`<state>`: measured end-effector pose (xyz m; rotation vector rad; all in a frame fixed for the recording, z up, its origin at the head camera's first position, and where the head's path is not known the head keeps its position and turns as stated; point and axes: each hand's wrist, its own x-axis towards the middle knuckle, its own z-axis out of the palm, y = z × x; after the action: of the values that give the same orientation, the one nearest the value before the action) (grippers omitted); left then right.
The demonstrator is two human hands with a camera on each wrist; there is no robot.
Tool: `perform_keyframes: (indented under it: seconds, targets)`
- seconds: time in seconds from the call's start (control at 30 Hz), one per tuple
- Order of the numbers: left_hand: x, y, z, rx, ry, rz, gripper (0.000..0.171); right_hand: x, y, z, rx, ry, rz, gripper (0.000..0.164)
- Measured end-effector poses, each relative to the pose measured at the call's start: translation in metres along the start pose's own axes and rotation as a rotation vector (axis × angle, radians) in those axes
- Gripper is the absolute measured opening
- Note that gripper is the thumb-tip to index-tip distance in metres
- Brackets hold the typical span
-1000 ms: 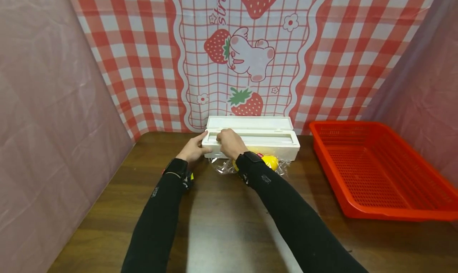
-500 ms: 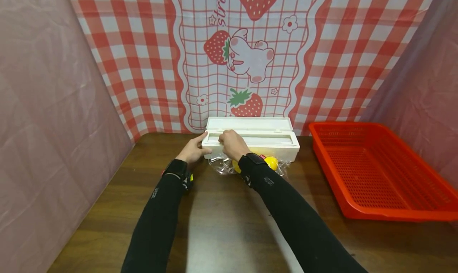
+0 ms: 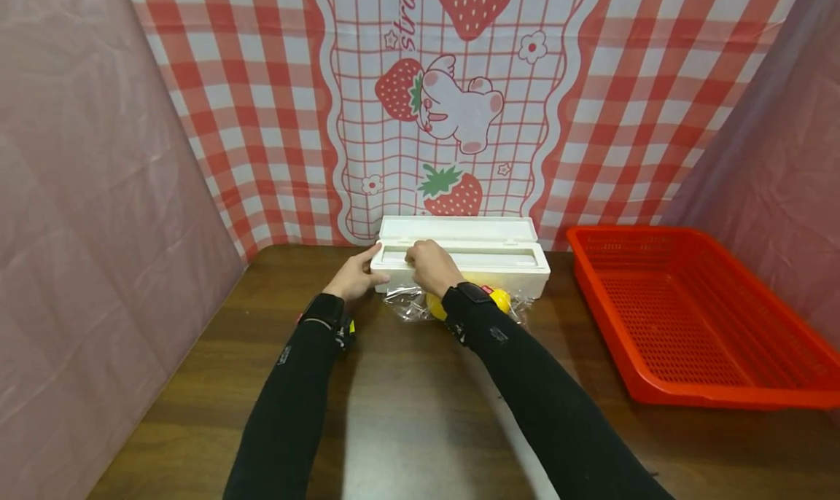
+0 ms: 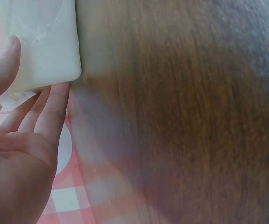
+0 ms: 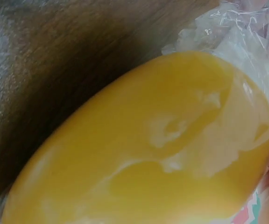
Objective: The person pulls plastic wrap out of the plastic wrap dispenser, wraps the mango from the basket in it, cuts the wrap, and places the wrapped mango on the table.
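A long white cling film dispenser [image 3: 525, 281] stands at the back of the table with its lid [image 3: 459, 229] raised. My left hand [image 3: 353, 276] grips its left end; in the left wrist view the thumb lies on the front face and the fingers reach behind the end. Curled fingers of my right hand [image 3: 434, 267] pinch at the front edge of the long opening, left of its middle; their tips are hidden. Below the right wrist lies a smooth, rounded yellow thing [image 5: 139, 140] under clear film [image 3: 408, 305], against the dispenser's front, with a small red patch on it.
A red plastic basket [image 3: 633, 354] with a mesh floor stands on the right of the wooden table [image 3: 394, 412]. Red and white checked cloth [image 3: 262, 121] with strawberries hangs right behind the dispenser, and pink cloth [image 3: 85, 194] hangs at the left side.
My right hand has slid a short way to the right along the dispenser's front edge. The left hand keeps its hold on the end, and the yellow thing stays in place.
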<state>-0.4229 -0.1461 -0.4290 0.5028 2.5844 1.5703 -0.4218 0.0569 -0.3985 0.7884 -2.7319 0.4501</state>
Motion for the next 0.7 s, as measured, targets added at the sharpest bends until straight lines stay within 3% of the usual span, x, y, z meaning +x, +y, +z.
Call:
perform_keyframes:
  seconds: [0.7]
  targets:
    - [-0.004,0.004,0.0,0.015,-0.01,-0.032,0.08,-0.016,0.015,-0.01,0.016,0.004,0.058,0.025]
